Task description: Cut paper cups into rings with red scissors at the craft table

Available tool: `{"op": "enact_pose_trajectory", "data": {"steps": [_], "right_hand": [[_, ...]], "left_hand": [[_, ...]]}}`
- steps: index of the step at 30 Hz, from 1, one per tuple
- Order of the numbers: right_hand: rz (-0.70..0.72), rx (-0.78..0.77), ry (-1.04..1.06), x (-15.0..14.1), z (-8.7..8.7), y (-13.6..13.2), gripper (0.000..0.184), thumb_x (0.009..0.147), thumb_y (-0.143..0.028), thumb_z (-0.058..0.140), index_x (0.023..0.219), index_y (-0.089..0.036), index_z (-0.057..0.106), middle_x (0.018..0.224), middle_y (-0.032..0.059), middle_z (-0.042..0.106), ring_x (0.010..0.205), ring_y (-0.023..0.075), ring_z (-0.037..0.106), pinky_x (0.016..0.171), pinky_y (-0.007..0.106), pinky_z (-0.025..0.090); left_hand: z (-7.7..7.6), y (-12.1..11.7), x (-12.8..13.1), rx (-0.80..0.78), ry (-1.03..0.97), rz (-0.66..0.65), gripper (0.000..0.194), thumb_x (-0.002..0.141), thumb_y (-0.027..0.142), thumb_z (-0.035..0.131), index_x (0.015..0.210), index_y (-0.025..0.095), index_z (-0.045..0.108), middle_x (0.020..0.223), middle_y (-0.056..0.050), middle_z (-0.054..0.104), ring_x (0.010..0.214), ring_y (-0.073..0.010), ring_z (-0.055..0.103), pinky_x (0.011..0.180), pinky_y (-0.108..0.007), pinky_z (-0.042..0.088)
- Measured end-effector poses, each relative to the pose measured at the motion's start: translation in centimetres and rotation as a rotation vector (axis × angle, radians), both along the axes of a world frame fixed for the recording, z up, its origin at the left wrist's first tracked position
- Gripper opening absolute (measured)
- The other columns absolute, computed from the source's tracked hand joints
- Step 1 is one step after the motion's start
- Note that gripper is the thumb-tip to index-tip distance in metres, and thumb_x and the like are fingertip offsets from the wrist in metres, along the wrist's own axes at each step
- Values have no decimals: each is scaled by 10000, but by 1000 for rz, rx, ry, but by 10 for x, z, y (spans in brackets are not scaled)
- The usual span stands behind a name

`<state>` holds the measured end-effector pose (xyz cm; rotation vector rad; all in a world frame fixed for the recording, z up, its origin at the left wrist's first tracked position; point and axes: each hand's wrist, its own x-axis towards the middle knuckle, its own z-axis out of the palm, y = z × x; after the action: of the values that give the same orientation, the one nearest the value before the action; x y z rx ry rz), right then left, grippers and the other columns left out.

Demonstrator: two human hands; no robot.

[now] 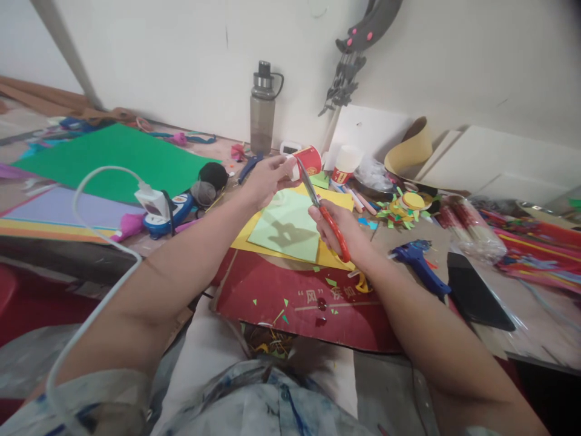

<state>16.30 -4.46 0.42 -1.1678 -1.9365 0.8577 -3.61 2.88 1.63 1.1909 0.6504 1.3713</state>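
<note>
Tipped on its side above the papers is a red and white paper cup (pixel 310 160), pinched in my left hand (pixel 271 180) near its white end. A pair of scissors (pixel 310 185) with red handles is gripped by my right hand (pixel 339 227). Its metal blades point up and away and meet the cup where red borders white; whether they cut into it I cannot tell. Below both hands lies a pale green paper sheet (pixel 290 233) on a yellow sheet (pixel 245 242), with the hands' shadow on the green. Under these is a dark red board (pixel 272 315).
Behind stand a grey water bottle (pixel 262 118) and another paper cup (pixel 345 163). Right are a blue glue gun (pixel 420 266), a black phone (pixel 479 290) and a yellow paper-fringed piece (pixel 406 206). Left are a green sheet (pixel 118 160) and a white cable (pixel 113 284) passing my left arm.
</note>
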Motion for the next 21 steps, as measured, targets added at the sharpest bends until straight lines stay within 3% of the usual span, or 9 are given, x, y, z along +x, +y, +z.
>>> {"op": "enact_pose_trajectory", "data": {"steps": [6,13,21], "right_hand": [[-25,-1,-4,-1,0,1,520,846,-729,566,736,-244,417,536,-61,369,466,100,331,440,247,262],[-47,-3,6,-4,3,-2,517,853,-722,555,729,-243,403,537,-64,365,475,96,326,453,248,262],[-49,45,-53,-7,3,-7,464,901,-663,484,719,-243,412,521,-60,384,473,103,355,470,250,278]], "left_hand": [[3,-1,0,-85,-41,-2,248,864,358,760,927,123,711,913,-75,741,905,-164,721,978,-375,560],[2,2,-1,-76,-31,-16,290,867,389,753,984,125,723,944,-86,757,932,-166,718,1007,-384,551],[5,-3,-4,-41,-53,-39,235,863,363,760,892,132,730,853,-61,723,829,-138,688,964,-377,571]]}}
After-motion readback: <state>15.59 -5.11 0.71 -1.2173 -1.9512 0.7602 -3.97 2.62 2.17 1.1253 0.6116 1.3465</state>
